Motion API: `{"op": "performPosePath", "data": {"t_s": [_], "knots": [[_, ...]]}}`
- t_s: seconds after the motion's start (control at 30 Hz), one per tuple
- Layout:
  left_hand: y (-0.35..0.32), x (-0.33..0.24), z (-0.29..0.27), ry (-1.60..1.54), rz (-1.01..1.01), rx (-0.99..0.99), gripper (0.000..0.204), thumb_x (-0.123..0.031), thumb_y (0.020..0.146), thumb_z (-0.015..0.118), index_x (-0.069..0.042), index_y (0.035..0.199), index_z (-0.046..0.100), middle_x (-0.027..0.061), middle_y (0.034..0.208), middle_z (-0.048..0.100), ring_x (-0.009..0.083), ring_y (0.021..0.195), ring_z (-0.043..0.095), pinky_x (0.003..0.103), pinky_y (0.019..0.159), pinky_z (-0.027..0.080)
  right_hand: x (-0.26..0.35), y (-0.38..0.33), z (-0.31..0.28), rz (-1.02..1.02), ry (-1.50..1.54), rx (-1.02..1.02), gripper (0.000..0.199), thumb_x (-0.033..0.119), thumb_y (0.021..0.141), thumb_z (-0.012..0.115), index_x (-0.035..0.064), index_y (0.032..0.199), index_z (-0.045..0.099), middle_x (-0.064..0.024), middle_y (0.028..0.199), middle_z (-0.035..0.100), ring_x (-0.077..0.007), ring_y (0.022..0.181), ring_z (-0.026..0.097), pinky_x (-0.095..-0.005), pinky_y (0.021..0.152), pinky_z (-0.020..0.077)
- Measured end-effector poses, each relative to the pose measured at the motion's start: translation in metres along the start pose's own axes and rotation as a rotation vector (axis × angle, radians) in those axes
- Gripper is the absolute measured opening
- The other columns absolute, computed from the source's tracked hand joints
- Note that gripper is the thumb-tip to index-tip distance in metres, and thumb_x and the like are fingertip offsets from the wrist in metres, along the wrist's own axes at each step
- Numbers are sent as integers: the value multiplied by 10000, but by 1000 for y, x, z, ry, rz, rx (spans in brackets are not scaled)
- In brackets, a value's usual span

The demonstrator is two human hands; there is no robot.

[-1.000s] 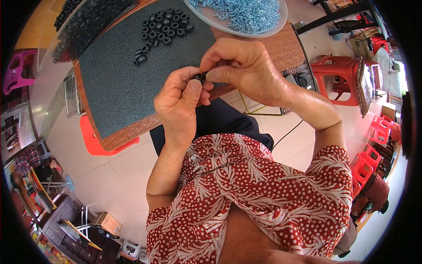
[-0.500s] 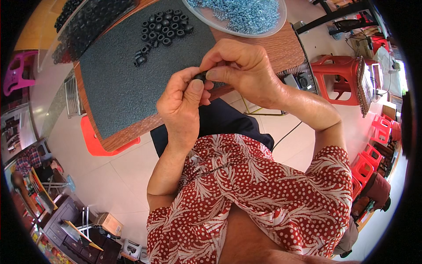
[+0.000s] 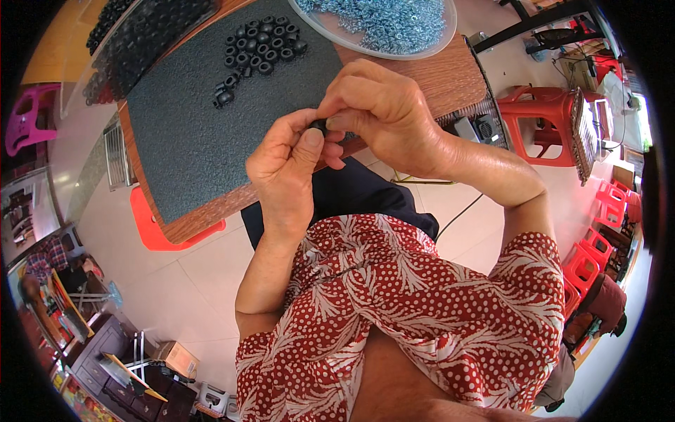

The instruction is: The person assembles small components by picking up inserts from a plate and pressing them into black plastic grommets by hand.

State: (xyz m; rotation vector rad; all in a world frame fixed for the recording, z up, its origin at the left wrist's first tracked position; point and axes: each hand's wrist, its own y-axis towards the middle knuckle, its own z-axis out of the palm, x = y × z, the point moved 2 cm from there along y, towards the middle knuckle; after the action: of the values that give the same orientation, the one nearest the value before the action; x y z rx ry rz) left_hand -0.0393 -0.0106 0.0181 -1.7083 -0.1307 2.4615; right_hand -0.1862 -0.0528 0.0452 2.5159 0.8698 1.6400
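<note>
A small black ring-shaped part point(image 3: 319, 125) is pinched between the thumb and fingers of my left hand point(image 3: 283, 169), just above the table's near edge. My right hand point(image 3: 394, 116) meets it from the right, thumb and forefinger closed together against the part. Whatever else those right fingertips hold is hidden or too small to make out. Beyond my hands, a cluster of similar black parts point(image 3: 264, 48) lies on the dark textured mat point(image 3: 176, 148). A few more black parts point(image 3: 223, 96) sit slightly nearer, left of the cluster.
A round translucent tub point(image 3: 395, 56) of tiny bluish clear rings stands at the far right of the wooden table point(image 3: 460, 81). At the far left is a clear container of black parts point(image 3: 151, 53). Red stools point(image 3: 538, 126) stand to the right; one red stool point(image 3: 158, 228) is below the table's left corner.
Both hands have shifted very slightly left, still joined at the black part. The cluster on the mat looks the same.
</note>
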Motion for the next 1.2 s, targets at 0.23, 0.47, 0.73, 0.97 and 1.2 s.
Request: {"op": "performPosePath", "data": {"t_s": [0.23,0.47,0.73,0.97,1.2], "knots": [[1,-2,3,0,20,7,232,-123,901,561,53,1053,567,129,852,641,129,671,608,237,563,520,-1,-1,1,10,84,-105,105,0,693,653,33,790,631,-93,752,564,-270,762,551,-344,654,464],[3,-4,2,-39,-12,47,207,-82,893,555,92,1004,563,155,815,640,148,630,613,243,508,510,1,-4,-1,-20,-34,-57,106,-28,723,635,14,820,625,-74,801,553,-210,757,540,-301,650,466],[5,-4,-1,-142,-69,-55,155,-43,873,530,79,956,577,115,781,635,148,623,629,242,513,517,5,-4,-2,-212,-193,-107,250,92,663,702,6,882,619,-103,785,574,-289,784,539,-367,673,464],[5,-9,9,-91,8,-96,126,-58,868,561,52,915,601,75,768,630,99,629,612,224,575,527,-1,3,8,-324,-511,17,290,229,619,722,13,692,542,-129,732,575,-268,697,532,-359,590,432],[4,-9,7,-139,-19,-57,135,-82,869,586,45,909,609,61,768,630,91,646,607,213,586,516,1,8,7,-498,-669,67,294,279,614,676,53,557,496,-79,529,517,-227,551,515,-334,521,409]]}}
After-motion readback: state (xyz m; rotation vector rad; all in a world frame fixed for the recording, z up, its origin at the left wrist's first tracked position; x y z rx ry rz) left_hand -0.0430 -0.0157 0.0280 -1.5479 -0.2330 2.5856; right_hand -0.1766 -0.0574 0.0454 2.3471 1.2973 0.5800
